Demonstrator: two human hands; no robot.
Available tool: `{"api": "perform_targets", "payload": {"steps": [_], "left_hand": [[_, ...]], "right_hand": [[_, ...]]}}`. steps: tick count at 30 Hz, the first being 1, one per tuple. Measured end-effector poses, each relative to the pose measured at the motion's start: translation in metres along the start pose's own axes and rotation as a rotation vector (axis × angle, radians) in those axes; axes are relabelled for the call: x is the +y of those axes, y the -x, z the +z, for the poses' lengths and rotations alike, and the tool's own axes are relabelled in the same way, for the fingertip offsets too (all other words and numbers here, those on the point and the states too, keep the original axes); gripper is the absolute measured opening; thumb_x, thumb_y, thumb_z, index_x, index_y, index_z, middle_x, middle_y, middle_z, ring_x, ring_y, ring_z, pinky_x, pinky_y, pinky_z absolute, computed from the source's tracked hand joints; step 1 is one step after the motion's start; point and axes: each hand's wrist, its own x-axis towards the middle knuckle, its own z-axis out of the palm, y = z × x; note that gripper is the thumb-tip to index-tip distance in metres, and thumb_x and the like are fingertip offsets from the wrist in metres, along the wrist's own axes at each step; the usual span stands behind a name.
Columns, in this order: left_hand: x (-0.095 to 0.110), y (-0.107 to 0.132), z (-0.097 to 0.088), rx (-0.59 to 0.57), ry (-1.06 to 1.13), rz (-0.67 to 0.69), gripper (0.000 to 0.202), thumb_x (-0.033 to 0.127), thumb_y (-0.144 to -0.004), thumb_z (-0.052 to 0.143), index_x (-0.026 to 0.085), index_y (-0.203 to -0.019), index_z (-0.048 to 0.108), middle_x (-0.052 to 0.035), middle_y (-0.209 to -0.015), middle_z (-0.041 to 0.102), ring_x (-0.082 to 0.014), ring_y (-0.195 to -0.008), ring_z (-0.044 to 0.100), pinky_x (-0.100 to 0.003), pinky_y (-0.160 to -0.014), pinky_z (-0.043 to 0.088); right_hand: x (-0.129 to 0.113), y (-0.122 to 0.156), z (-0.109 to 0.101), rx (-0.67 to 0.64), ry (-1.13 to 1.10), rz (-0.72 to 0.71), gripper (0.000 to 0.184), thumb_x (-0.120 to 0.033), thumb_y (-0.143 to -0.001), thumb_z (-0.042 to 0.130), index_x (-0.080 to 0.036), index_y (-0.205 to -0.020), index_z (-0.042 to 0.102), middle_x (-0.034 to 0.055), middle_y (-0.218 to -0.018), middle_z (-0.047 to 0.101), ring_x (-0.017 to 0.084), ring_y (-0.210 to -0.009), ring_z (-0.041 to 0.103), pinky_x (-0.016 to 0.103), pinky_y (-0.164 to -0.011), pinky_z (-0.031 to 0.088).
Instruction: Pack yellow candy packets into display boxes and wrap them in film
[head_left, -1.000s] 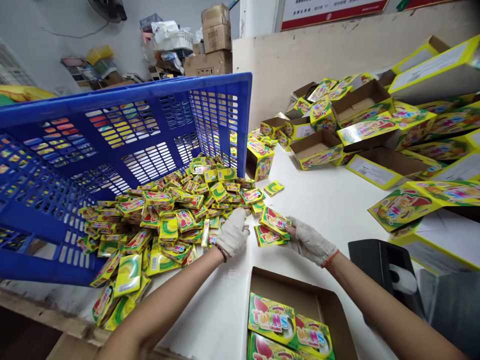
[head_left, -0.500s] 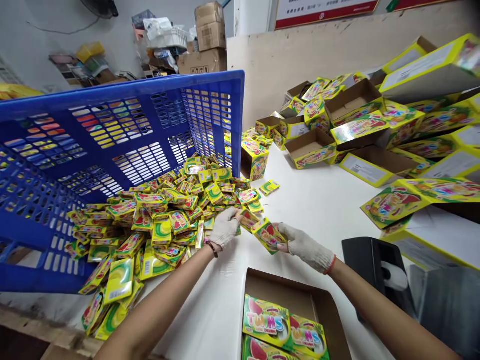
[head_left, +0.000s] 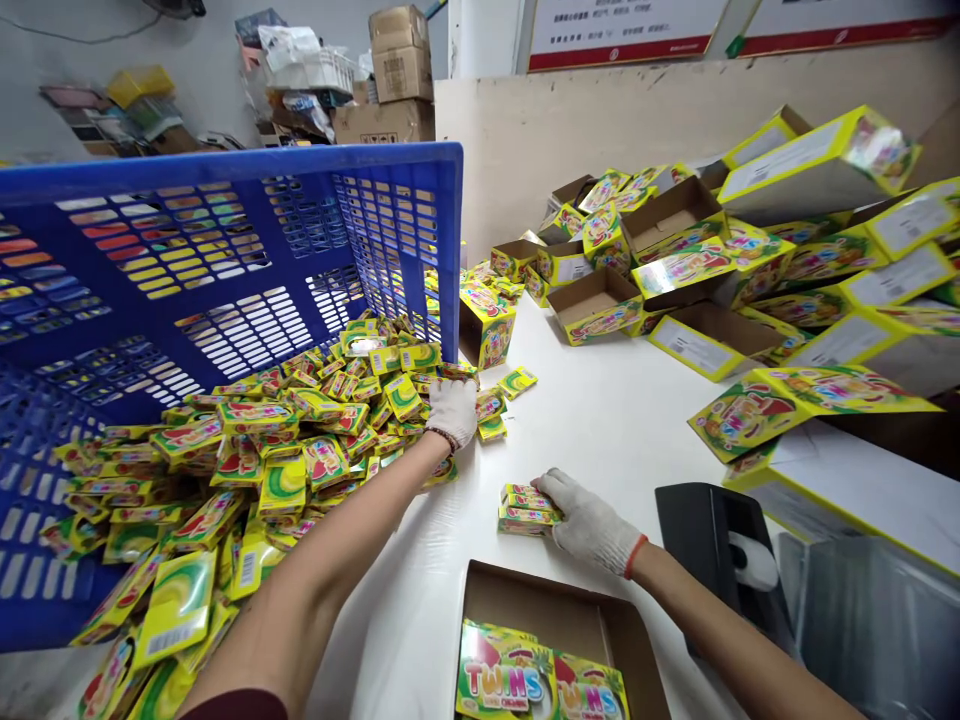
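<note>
My left hand (head_left: pixel 452 410), in a white knit glove, reaches into the heap of small yellow-green candy packets (head_left: pixel 300 440) at the right edge of the pile, fingers curled down on packets there. My right hand (head_left: pixel 585 520), also gloved, presses a small stack of packets (head_left: pixel 525 510) against the white table just above the open brown carton (head_left: pixel 600 620). That carton holds larger "Twins" packs (head_left: pixel 525 685) at its near end.
A big blue slotted crate (head_left: pixel 225 270) lies tipped on its side at left, packets spilling from it. Many open yellow display boxes (head_left: pixel 750 270) are piled at the back right. A black tape dispenser (head_left: pixel 720 555) stands to the right of my right forearm.
My right hand lowered its packets from mid-air to the table near the carton. My left hand moved farther up into the pile's right edge. The view shifted slightly right.
</note>
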Motion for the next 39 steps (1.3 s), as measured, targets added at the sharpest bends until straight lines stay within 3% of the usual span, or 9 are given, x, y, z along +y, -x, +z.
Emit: {"api": "perform_targets", "payload": {"steps": [5,8,11,14,19,24,29,34,39], "left_hand": [[0.013,0.040,0.006,-0.170,0.027,0.216,0.017,0.024,-0.094,0.053,0.022,-0.098,0.069,-0.0063,-0.102,0.065,-0.0190,-0.094,0.060,-0.028,-0.080,0.046],[0.022,0.058,0.013,-0.267,0.051,0.320,0.016,0.031,-0.094,0.058,0.023,-0.086,0.070,-0.0012,-0.093,0.066,-0.0147,-0.088,0.061,-0.023,-0.078,0.046],[0.025,0.047,0.020,-0.243,0.037,0.285,0.020,0.032,-0.096,0.054,0.020,-0.093,0.069,-0.0059,-0.102,0.065,-0.0185,-0.094,0.061,-0.028,-0.084,0.047],[0.023,0.018,0.026,-0.178,0.024,0.214,0.024,0.023,-0.088,0.063,0.016,-0.111,0.064,-0.0145,-0.119,0.059,-0.0279,-0.111,0.055,-0.040,-0.095,0.046],[0.014,-0.007,0.025,-0.110,0.164,0.129,0.017,0.009,-0.090,0.051,0.016,-0.098,0.064,-0.0137,-0.108,0.064,-0.0258,-0.110,0.058,-0.040,-0.099,0.045],[0.005,0.025,0.026,0.030,0.472,0.011,0.029,0.014,-0.097,0.041,0.018,-0.119,0.059,-0.0088,-0.117,0.068,-0.0191,-0.108,0.063,-0.032,-0.096,0.049],[0.007,0.075,0.058,-0.002,0.736,-0.064,0.036,0.011,-0.090,0.043,0.015,-0.122,0.059,-0.0087,-0.115,0.072,-0.0176,-0.104,0.068,-0.030,-0.092,0.054],[0.007,0.098,0.081,-0.067,0.850,-0.102,0.033,0.016,-0.090,0.044,0.017,-0.115,0.065,-0.0076,-0.114,0.074,-0.0207,-0.109,0.068,-0.038,-0.101,0.052],[0.009,0.108,0.088,-0.144,0.874,-0.069,0.056,0.038,-0.093,0.048,0.012,-0.143,0.050,-0.0149,-0.151,0.050,-0.0266,-0.139,0.048,-0.042,-0.118,0.036]], "right_hand": [[-0.006,0.000,0.000,0.130,0.161,-0.142,0.043,-0.009,-0.062,0.063,-0.016,-0.104,0.061,0.0222,-0.146,0.040,0.039,-0.143,0.032,0.051,-0.111,0.037],[-0.013,0.001,-0.003,0.036,0.148,-0.177,0.040,-0.010,-0.062,0.061,-0.018,-0.101,0.059,0.0173,-0.126,0.057,0.034,-0.122,0.053,0.047,-0.099,0.047],[-0.020,0.000,-0.004,-0.063,0.164,-0.155,0.036,-0.008,-0.061,0.056,-0.018,-0.096,0.058,0.0107,-0.099,0.062,0.025,-0.089,0.061,0.039,-0.081,0.051],[-0.023,-0.004,-0.001,-0.073,0.194,-0.125,0.058,-0.008,-0.060,0.057,-0.013,-0.118,0.058,0.0142,-0.113,0.059,0.028,-0.102,0.058,0.041,-0.092,0.048],[-0.019,-0.009,0.004,-0.118,0.153,-0.033,0.071,-0.012,-0.063,0.062,-0.011,-0.133,0.053,0.0170,-0.122,0.056,0.031,-0.111,0.055,0.043,-0.099,0.046],[-0.017,0.002,-0.001,-0.005,-0.011,-0.080,0.052,-0.016,-0.067,0.066,-0.017,-0.119,0.058,0.0120,-0.111,0.059,0.027,-0.101,0.059,0.038,-0.091,0.050],[-0.014,0.011,-0.001,0.031,0.042,-0.111,0.058,-0.012,-0.066,0.063,-0.016,-0.124,0.059,0.0164,-0.122,0.055,0.030,-0.111,0.057,0.044,-0.098,0.048],[0.003,0.001,0.010,0.070,0.062,-0.144,0.071,-0.023,-0.064,0.071,-0.015,-0.132,0.054,0.0225,-0.146,0.039,0.041,-0.146,0.028,0.055,-0.112,0.037],[0.017,-0.018,0.021,0.131,0.004,-0.247,0.084,-0.029,-0.065,0.071,-0.012,-0.142,0.043,0.0233,-0.138,0.047,0.039,-0.143,0.033,0.056,-0.112,0.038]]}}
